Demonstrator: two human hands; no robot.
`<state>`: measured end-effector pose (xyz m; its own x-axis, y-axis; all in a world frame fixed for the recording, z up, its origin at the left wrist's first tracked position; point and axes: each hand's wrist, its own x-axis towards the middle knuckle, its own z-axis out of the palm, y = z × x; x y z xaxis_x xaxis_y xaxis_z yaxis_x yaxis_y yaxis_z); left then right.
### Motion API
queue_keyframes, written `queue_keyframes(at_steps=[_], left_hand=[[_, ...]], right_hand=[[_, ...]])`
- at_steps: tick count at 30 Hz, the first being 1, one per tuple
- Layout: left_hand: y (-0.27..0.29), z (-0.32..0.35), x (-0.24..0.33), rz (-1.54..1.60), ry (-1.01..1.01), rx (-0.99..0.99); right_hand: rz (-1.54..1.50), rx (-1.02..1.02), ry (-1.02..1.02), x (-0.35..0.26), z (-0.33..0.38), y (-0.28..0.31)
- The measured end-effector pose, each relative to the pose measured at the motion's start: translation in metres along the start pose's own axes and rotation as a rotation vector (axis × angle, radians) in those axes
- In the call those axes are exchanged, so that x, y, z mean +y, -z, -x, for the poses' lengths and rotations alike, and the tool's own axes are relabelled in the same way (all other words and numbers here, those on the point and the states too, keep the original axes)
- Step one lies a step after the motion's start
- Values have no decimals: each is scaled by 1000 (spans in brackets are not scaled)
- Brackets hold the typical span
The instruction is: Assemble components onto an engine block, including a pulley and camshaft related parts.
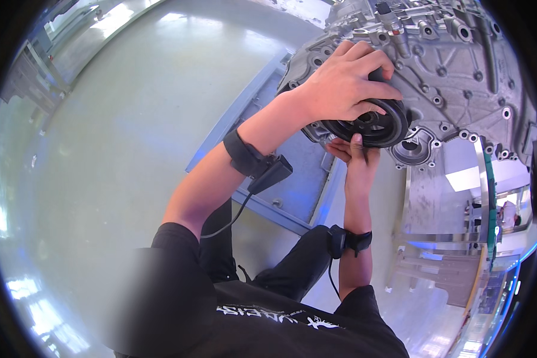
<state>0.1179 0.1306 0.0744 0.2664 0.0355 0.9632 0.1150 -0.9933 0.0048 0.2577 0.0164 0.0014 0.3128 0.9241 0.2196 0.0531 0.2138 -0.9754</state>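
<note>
- Head view shows the grip of both hands clamped on one black wheel [392,132], spoked, at the lower left edge of a silver metal casing [459,89].
- Left hand [353,83] bends over the wheel's upper part, thumb across its face, fingers curled along the top; a dark patch under these fingers is mostly hidden.
- Right hand [357,154] takes the lower rim from below, thumb up against it, the other fingers partly hidden behind.
- Just right of the wheel, at the casing's lower edge, sits a round recess [411,149] ringed by bolt holes.
- Ribs and more bolt holes cover the casing up to its top edge.
- A black strap [240,153] with a boxy device [271,173] circles the left forearm; a second strap [358,241] circles the right.
- Below the casing's lower left corner, a blue-edged platform [295,185] lies over the pale floor [119,155].
</note>
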Motion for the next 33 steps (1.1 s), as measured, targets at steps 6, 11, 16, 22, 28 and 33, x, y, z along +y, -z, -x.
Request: queue_keyframes(at_steps=[6,11,16,22,28,33], left_hand=[[1,-2,-1,-10,58,13],[-1,-4,1,33,83,34],[-1,-3,6,32,102,6],[-4,-8,5,-41,123,56],[-2,-5,-1,-70,15,72],[-2,-1,-3,-105,-15,86]], right_hand=[[66,73,4,-4,2,-4],[95,39,19,-11,9,-1],[95,63,37,-7,8,0],[136,62,-36,-21,15,2],[125,49,21,-12,7,-1],[44,73,70,-4,6,-7]])
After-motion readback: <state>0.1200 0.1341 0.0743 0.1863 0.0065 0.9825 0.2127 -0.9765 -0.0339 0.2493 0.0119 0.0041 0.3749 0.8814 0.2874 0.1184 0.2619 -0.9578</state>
